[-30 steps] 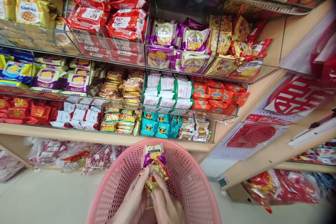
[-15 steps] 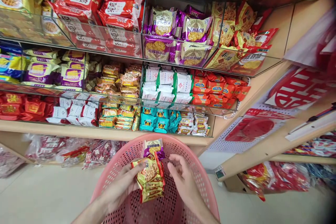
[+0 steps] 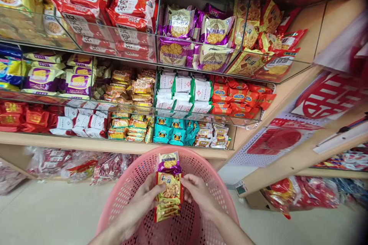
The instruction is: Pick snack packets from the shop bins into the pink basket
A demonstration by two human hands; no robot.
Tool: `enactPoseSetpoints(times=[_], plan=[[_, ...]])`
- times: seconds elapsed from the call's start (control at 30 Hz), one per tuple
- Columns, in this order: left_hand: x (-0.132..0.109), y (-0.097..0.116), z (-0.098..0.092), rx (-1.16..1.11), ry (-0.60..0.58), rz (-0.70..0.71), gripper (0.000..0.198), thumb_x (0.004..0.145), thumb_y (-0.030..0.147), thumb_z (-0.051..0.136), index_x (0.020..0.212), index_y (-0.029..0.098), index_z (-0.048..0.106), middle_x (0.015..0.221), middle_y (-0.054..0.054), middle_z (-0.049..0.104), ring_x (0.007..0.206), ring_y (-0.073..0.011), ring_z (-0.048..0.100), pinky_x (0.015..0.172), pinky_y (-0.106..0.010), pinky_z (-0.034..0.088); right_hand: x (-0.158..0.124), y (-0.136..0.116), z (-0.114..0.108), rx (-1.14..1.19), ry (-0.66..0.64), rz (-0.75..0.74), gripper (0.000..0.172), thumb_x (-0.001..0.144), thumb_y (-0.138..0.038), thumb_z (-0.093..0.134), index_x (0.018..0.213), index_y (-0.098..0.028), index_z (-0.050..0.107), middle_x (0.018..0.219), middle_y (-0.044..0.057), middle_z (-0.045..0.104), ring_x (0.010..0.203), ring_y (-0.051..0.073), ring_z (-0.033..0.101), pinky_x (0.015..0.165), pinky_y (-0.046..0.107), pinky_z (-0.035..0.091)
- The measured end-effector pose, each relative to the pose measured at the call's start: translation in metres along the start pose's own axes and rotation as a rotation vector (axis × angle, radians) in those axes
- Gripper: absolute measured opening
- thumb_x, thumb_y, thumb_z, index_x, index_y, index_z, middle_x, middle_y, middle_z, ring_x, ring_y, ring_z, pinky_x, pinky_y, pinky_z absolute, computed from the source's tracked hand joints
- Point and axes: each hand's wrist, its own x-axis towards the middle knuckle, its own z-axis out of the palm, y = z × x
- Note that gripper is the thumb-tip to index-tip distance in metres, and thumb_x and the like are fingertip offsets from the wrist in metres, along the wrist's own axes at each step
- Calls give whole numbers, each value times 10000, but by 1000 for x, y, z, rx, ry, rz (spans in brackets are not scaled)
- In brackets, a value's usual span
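Observation:
My left hand (image 3: pixel 143 197) grips the left side of a gold and red cookie packet (image 3: pixel 169 188), thumb on its front. My right hand (image 3: pixel 201 195) has closed on the packet's right edge, with its fingertips partly hidden behind it. The packet is over a pink perforated plastic basket (image 3: pixel 115 195). Just below it, in the basket, several similar gold packets (image 3: pixel 167 212) show their edges. A purple and cream biscuit packet (image 3: pixel 169 162) lies beyond it, toward the basket's far rim.
Glass-fronted shelves hold red snack packs (image 3: pixel 132 7), purple biscuit packs (image 3: pixel 215 30), white and green packs (image 3: pixel 201 90), orange packs (image 3: pixel 238 95) and teal packs (image 3: pixel 163 134). Bagged red goods (image 3: pixel 313 193) lie low at the right. The basket stands near the wooden shelf edge (image 3: pixel 86 141).
My right hand has moved in to the left and taken the packet's right edge. The packet has turned more upright and shifted slightly right, with my left hand still on it.

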Motion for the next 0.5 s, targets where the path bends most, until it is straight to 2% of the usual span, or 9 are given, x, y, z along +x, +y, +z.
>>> enactPoseSetpoints(times=[0.1,0.27,0.4,0.5], plan=[[-8,5,3,84,48,33,819,738,409,655,1438,246,262,1452,-94,421,1306,-246,424,1048,-383,405,8,1,2,-14,9,0,452,650,-614,623,708,-176,526,500,-73,490,407,56,430,409,196,271],[-11,4,5,197,69,40,856,732,437,640,1449,189,243,1515,-74,291,1398,-240,256,1091,-362,358,17,6,5,-38,44,-21,436,643,-589,625,723,-173,519,492,-86,475,371,49,405,374,194,239],[-5,-3,3,214,89,17,909,727,444,638,1464,153,192,1519,-65,268,1399,-217,248,1090,-312,361,25,12,4,-82,84,-18,409,649,-561,618,716,-175,501,501,-89,476,357,44,409,361,190,240],[2,-10,2,187,131,47,923,699,472,662,1452,152,237,1502,-75,310,1380,-241,296,1079,-321,379,32,15,3,-95,101,-7,388,657,-545,618,712,-179,500,506,-81,491,354,47,409,357,193,232]])
